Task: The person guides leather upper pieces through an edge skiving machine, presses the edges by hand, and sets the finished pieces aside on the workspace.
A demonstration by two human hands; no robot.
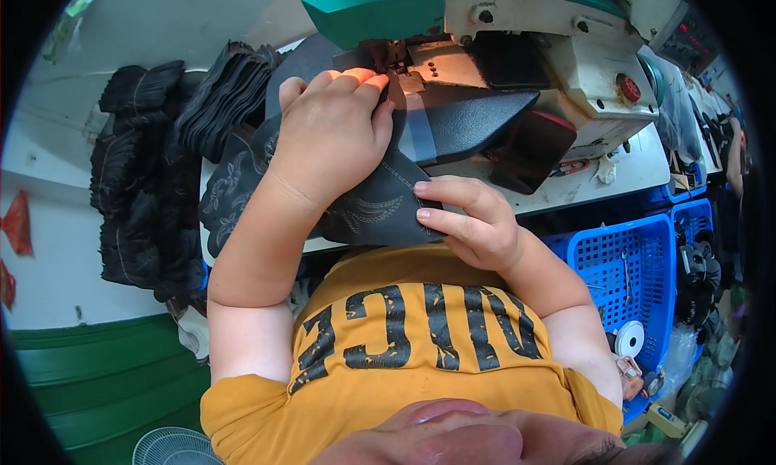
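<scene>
I see a white worktable (630,170), a pale wall (186,20) behind, blue plastic baskets (638,255) on my right, a green bin (97,368) lower left, and a white fan (174,449) on the floor.

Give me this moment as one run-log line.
left hand: pressing black embroidered leather piece flat at sewing machine | right hand: pinching the piece's near edge | stacked black pieces at left
</scene>
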